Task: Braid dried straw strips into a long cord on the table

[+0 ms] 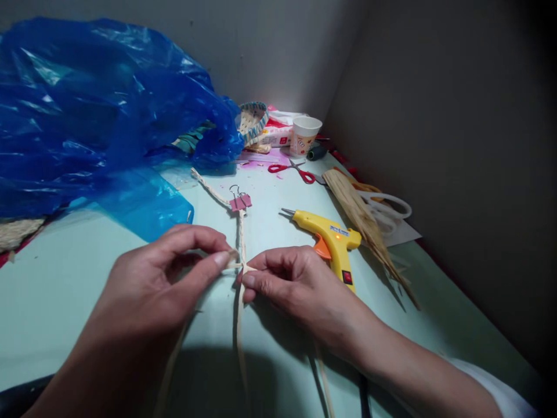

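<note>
A pale, narrow braid (242,235) of straw-like strands runs down the table between my hands. A pink binder clip (241,202) grips it farther up, and its finished end slants off to the upper left. My left hand (174,278) pinches one strand between thumb and forefinger, drawn out to the left. My right hand (287,278) pinches another strand right at the lower end of the braid. A third strand (241,337) hangs straight down toward me between the hands. Long strand tails trail below both hands.
A yellow glue gun (333,238), its light glowing, lies right of my right hand. Beyond are red-handled scissors (292,168), a paper cup (304,134), a small basket (253,122) and a bundle of dry strips (361,215). A big blue plastic bag (104,104) fills the left.
</note>
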Available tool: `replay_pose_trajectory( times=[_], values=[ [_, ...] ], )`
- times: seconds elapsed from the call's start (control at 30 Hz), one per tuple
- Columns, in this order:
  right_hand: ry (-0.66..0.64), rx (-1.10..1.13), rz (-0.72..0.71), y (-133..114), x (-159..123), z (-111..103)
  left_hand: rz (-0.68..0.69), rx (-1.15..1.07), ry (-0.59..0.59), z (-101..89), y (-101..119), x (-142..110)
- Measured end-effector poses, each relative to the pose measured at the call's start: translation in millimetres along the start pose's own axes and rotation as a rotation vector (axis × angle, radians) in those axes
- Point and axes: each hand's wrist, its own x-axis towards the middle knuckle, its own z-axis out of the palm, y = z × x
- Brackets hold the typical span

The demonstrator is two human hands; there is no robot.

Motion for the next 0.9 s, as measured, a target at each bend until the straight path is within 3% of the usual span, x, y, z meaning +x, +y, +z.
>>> replay_pose_trajectory(
  times=[0.17, 0.3, 0.53, 0.67, 0.9],
  values=[
    [0.010, -0.010, -0.029, 1, 1, 0, -0.116, -0.237, -0.284, 7.8, -5, 1],
    [-0.007, -0.012, -0.051, 2, 1, 0, -0.167, -0.265, -0.381, 4.6, -7, 5],
    [-0.093, 0.003, 0.018, 3, 1, -10, -0.100, -0.304, -0.501, 2.3, -12, 15],
    [-0.156, 0.151, 0.104, 1, 3, -14, -0.024, -0.237, -0.460, 4.6, -8, 15],
    [-0.215, 0.363, 0.167, -2, 1, -12, 0.197, 0.112, -0.275, 8.6, -7, 6]
  ],
)
